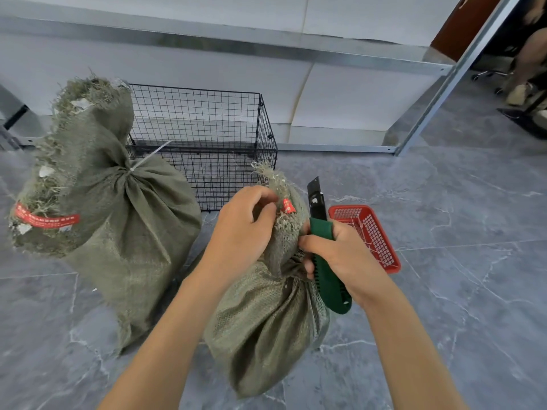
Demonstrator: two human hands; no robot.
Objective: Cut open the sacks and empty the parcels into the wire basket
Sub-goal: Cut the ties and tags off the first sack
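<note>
Two green woven sacks stand on the grey tiled floor. The smaller sack [266, 327] is right in front of me. My left hand [242, 229] grips its frayed, bunched neck just above the tie. My right hand [334, 255] holds a green utility knife [325, 261] with its black blade end pointing up, beside the sack's tied neck. The larger sack [118, 232] stands at the left, its neck closed with a white zip tie [149, 156]. Behind both sacks sits the black wire basket [207, 137], with no parcels visible in it.
A small red plastic basket [376, 232] lies on the floor just right of my right hand. A metal shelf frame [325, 54] with white panels runs along the back. At the far right, a person's legs [529, 54] and chair wheels show.
</note>
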